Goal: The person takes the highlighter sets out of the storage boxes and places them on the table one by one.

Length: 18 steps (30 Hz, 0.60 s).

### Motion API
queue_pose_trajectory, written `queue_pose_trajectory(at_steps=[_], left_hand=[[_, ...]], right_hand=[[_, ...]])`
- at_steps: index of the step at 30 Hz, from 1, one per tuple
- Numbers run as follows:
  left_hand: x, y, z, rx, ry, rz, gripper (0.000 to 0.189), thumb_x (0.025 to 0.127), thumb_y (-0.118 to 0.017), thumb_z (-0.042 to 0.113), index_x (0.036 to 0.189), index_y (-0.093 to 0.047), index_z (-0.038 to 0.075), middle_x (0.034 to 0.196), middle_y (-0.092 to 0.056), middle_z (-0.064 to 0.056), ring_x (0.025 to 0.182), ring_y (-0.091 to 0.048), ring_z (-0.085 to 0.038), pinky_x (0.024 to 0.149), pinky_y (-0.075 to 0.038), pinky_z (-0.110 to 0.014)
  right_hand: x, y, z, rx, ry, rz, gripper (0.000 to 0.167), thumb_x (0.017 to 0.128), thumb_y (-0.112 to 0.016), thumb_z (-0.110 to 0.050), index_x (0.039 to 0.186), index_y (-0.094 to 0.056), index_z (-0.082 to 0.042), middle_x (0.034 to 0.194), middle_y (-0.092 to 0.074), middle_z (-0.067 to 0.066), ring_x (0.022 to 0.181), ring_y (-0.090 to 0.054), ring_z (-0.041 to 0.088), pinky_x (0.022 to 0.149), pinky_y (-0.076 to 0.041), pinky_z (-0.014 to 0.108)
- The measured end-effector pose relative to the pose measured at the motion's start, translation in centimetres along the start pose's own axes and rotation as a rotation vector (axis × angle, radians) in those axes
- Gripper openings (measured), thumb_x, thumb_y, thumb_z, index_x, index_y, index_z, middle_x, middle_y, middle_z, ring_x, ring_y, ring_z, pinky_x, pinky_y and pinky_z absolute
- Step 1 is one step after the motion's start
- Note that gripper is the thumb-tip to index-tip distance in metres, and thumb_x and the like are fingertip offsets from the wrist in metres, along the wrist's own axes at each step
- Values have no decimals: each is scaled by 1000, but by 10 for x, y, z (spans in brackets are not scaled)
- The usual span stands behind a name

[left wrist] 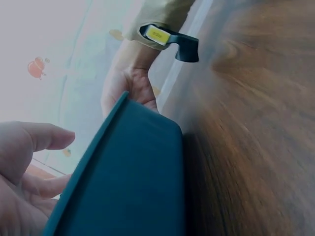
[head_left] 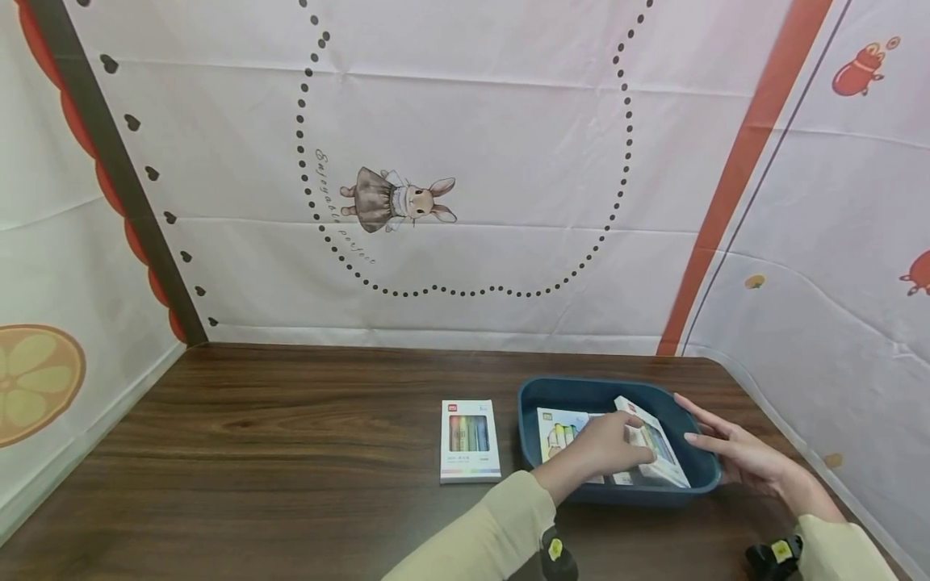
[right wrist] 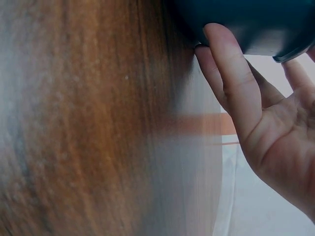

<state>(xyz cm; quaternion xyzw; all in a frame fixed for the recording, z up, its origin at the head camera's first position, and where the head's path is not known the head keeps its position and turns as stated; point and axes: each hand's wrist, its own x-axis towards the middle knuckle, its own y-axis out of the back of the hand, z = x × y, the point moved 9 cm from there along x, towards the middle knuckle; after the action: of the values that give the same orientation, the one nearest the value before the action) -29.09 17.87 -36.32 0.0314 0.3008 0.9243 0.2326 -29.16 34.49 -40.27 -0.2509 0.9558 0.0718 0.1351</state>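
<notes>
Starting at the left hand [head_left: 601, 445], we see its fingers loosely bent and the thumb set well apart from them; the left wrist view shows nothing between the two, and we cannot tell whether the fingertips touch anything behind the rim. Just under and to the right of those fingers lies the tilted box [head_left: 659, 440], at the right end of the tub [head_left: 581, 390]. Its long axis slants from the far left, where a corner stands raised, to the near right, so we judge that the fingers meet it along its left side rather than at an end. That angle between box and fingers looks to us like the relation that counts, and the left hand is plainly the nearer one, with only the tub's right wall parting the box from most of the right hand [head_left: 756, 461]. There we see nearly straight fingers touching the wall from outside, the thumb at the rim. Left of the tilted box, a flat box [head_left: 556, 426] lies in the tub, partly covered by the left hand. Beyond the tub's left wall, a third box [head_left: 469, 444] lies on the table [head_left: 291, 452], its long axis running away from us.
</notes>
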Motion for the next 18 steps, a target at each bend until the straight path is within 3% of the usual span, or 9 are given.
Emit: queue_pose_trajectory(at_steps=[7, 15, 18], left_hand=[[4, 1, -2, -51, 20, 8, 39, 77, -71, 25, 114, -62, 19, 100, -64, 3, 86, -57, -7, 71, -47, -25], [13, -9, -9, -55, 77, -73, 34, 80, -68, 29, 112, -63, 23, 104, -61, 5, 89, -55, -11, 77, -48, -33], [17, -12, -11, -50, 87, -95, 33, 80, -67, 29, 112, -63, 23, 109, -61, 6, 93, -54, -11, 81, -47, -35]], right_hand=[[1, -1, 1, -20, -17, 13, 57, 99, -36, -22, 135, -10, -57, 139, 20, 35, 102, -57, 22, 83, -46, 52], [-2, -1, 1, 1, -10, -9, 55, 99, -36, -22, 131, -17, -63, 137, 24, 35, 102, -58, 23, 84, -45, 53], [-1, -1, 0, 2, -7, -11, 54, 99, -36, -21, 129, -22, -64, 137, 14, 37, 101, -59, 25, 84, -45, 53]])
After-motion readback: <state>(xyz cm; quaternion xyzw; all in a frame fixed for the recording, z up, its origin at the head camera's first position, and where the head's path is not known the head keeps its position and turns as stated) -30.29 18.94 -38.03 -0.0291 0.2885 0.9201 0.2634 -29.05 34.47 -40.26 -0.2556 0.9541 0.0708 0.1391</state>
